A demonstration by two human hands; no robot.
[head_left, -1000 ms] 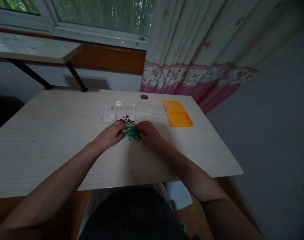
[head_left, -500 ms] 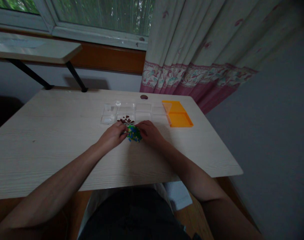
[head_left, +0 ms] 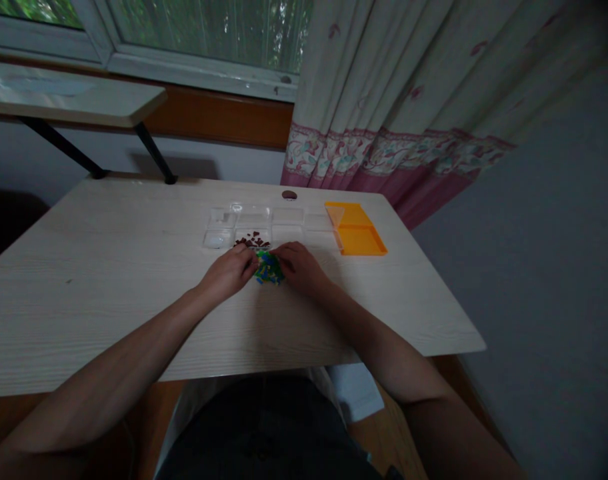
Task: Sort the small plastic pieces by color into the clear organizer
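Note:
A small heap of green, blue and yellow pieces (head_left: 269, 268) lies on the table between my two hands. At its left edge is my left hand (head_left: 230, 271), its fingers curled together against the pieces; what they pinch is too small to make out. My right hand (head_left: 300, 268) rests on the heap's right side with bent fingers, their tips partly hidden among the pieces. Just beyond my hands stands a clear plastic compartment tray (head_left: 287, 215). Dark brown bits (head_left: 254, 239) lie in one of its near compartments.
An open orange case (head_left: 360, 239) lies to the right of the tray, touching or overlapping its end. A brown oval object (head_left: 289, 195) sits near the table's (head_left: 134, 287) back edge. At the back left stands a raised shelf (head_left: 99, 107) on black legs. Curtains (head_left: 364, 147) hang behind.
My left fingers have curled in slightly at the heap's edge, and a blue piece near them has shifted a little. My right hand has hardly moved.

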